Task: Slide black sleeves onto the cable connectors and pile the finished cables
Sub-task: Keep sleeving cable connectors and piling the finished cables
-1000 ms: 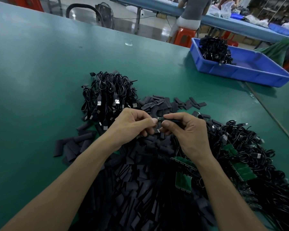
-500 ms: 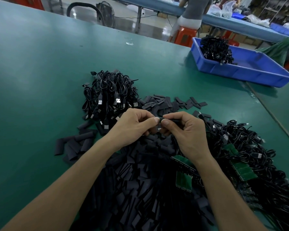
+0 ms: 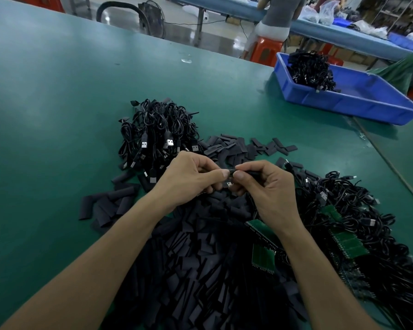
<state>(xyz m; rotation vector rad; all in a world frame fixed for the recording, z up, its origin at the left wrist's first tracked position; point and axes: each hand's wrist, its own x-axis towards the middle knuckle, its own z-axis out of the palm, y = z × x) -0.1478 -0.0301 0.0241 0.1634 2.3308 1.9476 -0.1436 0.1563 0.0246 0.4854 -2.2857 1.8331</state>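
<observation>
Pinching a black sleeve (image 3: 249, 173) between thumb and curled fingers, the right hand (image 3: 268, 190) meets the left hand (image 3: 188, 179), whose fingers close on the cable connector (image 3: 229, 184), thumb tips almost touching. From the hands, coiled USB cables (image 3: 157, 129) pile at 11 o'clock on the green surface (image 3: 57, 115). Loose sleeves (image 3: 200, 258) heap at 6 o'clock, tangled cables (image 3: 343, 210) lie at 4 o'clock, and a blue bin (image 3: 367, 108) sits at 2 o'clock.

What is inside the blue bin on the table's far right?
A heap of black cables sits at the far end of the blue bin; the rest shows bare blue floor. Anything under the heap, or behind the near wall, is covered.
</observation>
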